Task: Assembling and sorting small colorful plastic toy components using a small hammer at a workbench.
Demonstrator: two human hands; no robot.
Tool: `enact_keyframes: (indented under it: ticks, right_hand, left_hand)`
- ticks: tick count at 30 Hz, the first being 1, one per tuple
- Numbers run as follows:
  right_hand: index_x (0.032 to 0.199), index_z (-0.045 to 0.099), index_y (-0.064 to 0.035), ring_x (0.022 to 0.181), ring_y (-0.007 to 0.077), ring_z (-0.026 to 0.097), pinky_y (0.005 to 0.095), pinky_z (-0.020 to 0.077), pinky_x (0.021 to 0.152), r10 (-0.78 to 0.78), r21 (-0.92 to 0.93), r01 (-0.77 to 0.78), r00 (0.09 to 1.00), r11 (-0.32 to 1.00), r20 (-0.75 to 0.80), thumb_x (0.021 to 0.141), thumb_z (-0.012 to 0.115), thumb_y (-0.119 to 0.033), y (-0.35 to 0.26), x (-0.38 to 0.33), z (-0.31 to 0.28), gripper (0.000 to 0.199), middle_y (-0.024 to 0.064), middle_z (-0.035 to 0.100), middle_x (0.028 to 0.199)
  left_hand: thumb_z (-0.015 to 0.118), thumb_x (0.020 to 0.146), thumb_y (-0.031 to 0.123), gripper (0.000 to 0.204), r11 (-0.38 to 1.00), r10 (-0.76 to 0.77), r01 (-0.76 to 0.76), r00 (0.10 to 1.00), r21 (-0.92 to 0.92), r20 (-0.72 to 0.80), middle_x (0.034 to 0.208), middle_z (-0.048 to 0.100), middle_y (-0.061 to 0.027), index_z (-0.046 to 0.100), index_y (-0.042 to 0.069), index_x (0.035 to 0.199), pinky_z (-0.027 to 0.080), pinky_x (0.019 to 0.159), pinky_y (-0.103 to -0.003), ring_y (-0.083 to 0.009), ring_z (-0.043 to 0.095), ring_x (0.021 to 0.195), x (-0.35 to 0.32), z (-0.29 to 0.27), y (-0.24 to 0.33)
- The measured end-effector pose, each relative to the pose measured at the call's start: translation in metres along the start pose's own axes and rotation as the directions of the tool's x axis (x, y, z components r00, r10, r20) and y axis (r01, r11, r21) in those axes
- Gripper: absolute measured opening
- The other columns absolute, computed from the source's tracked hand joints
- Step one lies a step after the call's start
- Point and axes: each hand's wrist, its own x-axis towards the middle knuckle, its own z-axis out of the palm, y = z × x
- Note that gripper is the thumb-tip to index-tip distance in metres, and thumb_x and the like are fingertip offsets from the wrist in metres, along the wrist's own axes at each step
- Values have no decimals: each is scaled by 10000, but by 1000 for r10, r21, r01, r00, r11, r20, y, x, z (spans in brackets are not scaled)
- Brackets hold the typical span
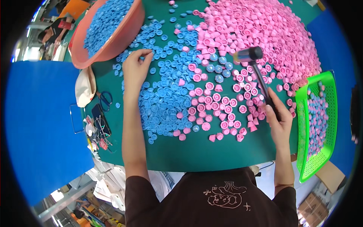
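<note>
My right hand (279, 119) grips the black handle of a mallet (261, 77). The mallet's head, one face black and the other yellowish, is over the front edge of the pink heap. Just left of that head sits a small cluster of shiny grey-blue round pieces (219, 69). My left hand (137, 66) is over the blue caps, its fingers curled in with thumb and fingertips close together; whatever they hold, if anything, is hidden. Small round blue caps (166, 109) spread across the middle. Loose pink cup-shaped pieces (216, 97) lie to their right, many with the hollow side up.
A tilted orange-pink basin (134, 28) full of blue caps stands far left. A large heap of pink pieces (261, 22) covers the far right. At the right edge is a green basket (300, 132) holding pink and blue pieces. Scissors (105, 99) and a phone (101, 119) lie left.
</note>
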Motion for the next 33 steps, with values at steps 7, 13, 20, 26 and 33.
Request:
enact_keyframes:
  ticks: [7, 13, 20, 26, 33]
  right_hand:
    - [1381, 503, -31, 625, -11, 432, 140, 317, 525, 102, 163, -105, 994, 981, 29, 937, 579, -40, 13, 3, 2, 451, 13, 675, 946]
    - [1377, 483, 5, 601, 21, 484, 169, 337, 463, 67, 25, -67, 998, 997, -20, 950, 550, -64, 37, -10, -16, 438, 53, 649, 965]
    - [1196, 648, -1, 873, 149, 558, 262, 449, 785, -237, -415, 196, 970, 888, -50, 817, 675, 28, 34, -33, -26, 381, 69, 613, 1031]
    - [1076, 711, -54, 926, 275, 557, 367, 449, 844, -360, -695, 189, 926, 694, -109, 695, 750, 23, 40, -63, -42, 391, 94, 642, 986]
    - [1084, 698, -59, 966, 242, 581, 345, 466, 868, -340, -442, 238, 925, 865, -167, 774, 742, -47, 12, -62, -60, 313, 89, 624, 1113]
  left_hand:
    - [726, 806, 201, 207, 998, -40, 40, 999, 38, -7, 810, 702, -64, 735, 53, 950, 464, 607, -269, -121, 558, 612, 12, 14, -23]
    - [728, 819, 173, 205, 993, -114, 115, 993, -34, 30, 848, 685, -72, 723, 28, 963, 474, 639, -262, -124, 577, 675, -20, -15, -6]
    - [717, 848, 102, 160, 965, -256, 255, 967, -63, -7, 794, 597, -1, 712, 13, 981, 394, 629, -215, -68, 489, 699, -112, -68, -1]
    - [720, 843, 95, 152, 902, -383, 371, 924, -223, -13, 814, 576, 17, 716, 21, 976, 367, 586, -215, -67, 461, 669, -159, -61, 4]
    - [659, 890, 81, 160, 937, -270, 269, 963, -222, 27, 886, 622, -27, 685, -14, 1016, 427, 653, -223, -82, 531, 751, -162, -55, 13]
